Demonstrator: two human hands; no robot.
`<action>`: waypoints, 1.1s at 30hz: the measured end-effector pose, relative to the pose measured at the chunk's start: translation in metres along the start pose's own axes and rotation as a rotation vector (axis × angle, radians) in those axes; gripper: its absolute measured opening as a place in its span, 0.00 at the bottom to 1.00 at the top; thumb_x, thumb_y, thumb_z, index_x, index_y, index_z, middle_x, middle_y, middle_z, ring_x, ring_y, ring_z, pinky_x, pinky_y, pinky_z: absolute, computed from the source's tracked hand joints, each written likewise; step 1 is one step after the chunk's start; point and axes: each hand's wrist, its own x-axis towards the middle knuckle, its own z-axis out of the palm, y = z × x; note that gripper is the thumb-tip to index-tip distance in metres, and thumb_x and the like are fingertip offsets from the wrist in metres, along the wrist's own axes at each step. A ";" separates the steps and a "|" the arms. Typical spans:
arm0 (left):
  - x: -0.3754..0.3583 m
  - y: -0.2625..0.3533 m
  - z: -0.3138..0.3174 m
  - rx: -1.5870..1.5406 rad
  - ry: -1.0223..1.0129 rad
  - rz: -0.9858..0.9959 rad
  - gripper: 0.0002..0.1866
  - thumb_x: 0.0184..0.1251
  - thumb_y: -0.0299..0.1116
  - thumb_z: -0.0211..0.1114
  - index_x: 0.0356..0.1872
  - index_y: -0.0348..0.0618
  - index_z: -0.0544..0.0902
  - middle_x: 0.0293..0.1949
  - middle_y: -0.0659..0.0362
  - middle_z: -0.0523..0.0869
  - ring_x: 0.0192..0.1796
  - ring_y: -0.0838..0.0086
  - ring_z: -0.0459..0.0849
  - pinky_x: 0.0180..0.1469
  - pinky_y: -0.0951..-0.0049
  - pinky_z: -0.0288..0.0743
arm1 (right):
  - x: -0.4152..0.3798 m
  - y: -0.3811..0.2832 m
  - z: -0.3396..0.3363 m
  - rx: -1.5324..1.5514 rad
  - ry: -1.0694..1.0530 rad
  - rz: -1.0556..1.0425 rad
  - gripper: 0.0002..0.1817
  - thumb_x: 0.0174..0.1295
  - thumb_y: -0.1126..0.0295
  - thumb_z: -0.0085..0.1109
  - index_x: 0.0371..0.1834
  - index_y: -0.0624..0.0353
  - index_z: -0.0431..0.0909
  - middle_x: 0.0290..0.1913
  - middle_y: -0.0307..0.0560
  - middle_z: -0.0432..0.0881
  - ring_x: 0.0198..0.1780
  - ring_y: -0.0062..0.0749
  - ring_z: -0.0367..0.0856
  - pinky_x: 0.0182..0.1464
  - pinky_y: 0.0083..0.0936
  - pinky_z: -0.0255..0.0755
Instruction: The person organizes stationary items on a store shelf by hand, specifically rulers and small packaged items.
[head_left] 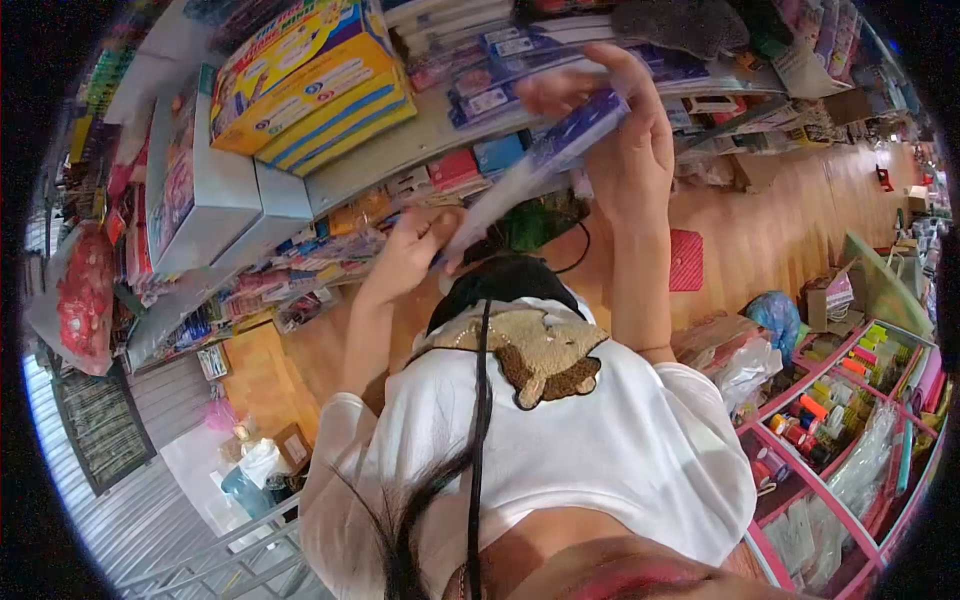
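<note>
I have a long, flat blue-violet packet (545,165) held up in front of the shelf (400,150), slanting from low on my left to high on my right. My left hand (415,245) pinches its lower end, fingers closed on the corner. My right hand (625,130) wraps its upper end, thumb under and fingers curled over the top edge, so each grip is closed on the packet and neither is free.

Just behind the upper end lie more flat blue packs (520,60) on the shelf, close to my right fingertips. To the left of them sits a stack of yellow and blue boxes (315,85), well clear of both hands.

To handle this well, I judge the packet should stay supported at both ends so it does not bend, with the right hand steering the top edge level with the shelf surface, away from the neighbouring packs.

Lower right, a pink display case (850,400) holds small coloured items.
</note>
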 end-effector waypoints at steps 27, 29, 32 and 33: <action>-0.037 0.073 0.023 -0.194 0.229 0.374 0.15 0.61 0.38 0.62 0.38 0.35 0.81 0.29 0.63 0.80 0.32 0.81 0.76 0.37 0.81 0.71 | -0.045 -0.010 0.090 -0.126 -0.088 0.384 0.09 0.64 0.70 0.51 0.40 0.62 0.64 0.27 0.38 0.73 0.26 0.14 0.68 0.25 0.12 0.63; -0.036 0.073 0.021 -0.239 0.187 0.345 0.15 0.60 0.38 0.63 0.38 0.35 0.81 0.29 0.63 0.80 0.32 0.81 0.77 0.37 0.80 0.71 | -0.046 -0.010 0.088 -0.136 -0.082 0.369 0.09 0.64 0.70 0.51 0.40 0.62 0.63 0.27 0.37 0.72 0.26 0.15 0.68 0.25 0.12 0.62; -0.036 0.069 0.014 -0.304 0.078 0.376 0.14 0.60 0.38 0.63 0.37 0.35 0.81 0.29 0.62 0.80 0.32 0.80 0.77 0.37 0.80 0.72 | -0.047 -0.008 0.087 -0.091 -0.074 0.369 0.09 0.64 0.70 0.50 0.40 0.62 0.63 0.28 0.38 0.72 0.27 0.15 0.69 0.25 0.12 0.62; -0.035 0.069 0.016 -0.276 0.119 0.368 0.14 0.60 0.38 0.63 0.37 0.35 0.81 0.29 0.62 0.80 0.32 0.80 0.77 0.37 0.80 0.71 | -0.047 -0.009 0.086 -0.107 -0.093 0.356 0.09 0.64 0.70 0.50 0.40 0.62 0.63 0.27 0.38 0.72 0.27 0.15 0.69 0.25 0.12 0.62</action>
